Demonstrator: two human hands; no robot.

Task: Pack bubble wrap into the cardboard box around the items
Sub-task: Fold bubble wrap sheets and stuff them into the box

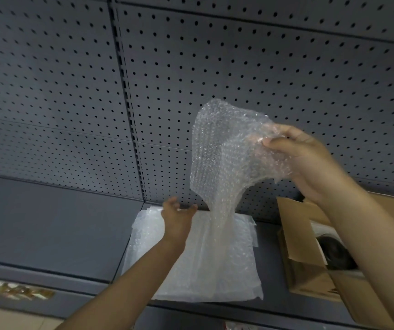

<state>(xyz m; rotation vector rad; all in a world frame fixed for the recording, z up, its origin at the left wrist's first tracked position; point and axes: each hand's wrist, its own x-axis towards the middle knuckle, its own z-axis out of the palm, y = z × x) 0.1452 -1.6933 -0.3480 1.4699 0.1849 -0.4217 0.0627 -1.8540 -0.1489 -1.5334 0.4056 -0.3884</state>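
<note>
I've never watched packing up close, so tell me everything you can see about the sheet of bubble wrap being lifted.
The bubble wrap sheet is clear, soft plastic covered in small bubbles. The right hand pinches its crumpled top edge and holds it up in front of the pegboard. It hangs down, narrowing and twisting, to the flat stack of bubble wrap on the shelf. The left hand reaches nearby, fingers relaxed, not gripping it.
</note>
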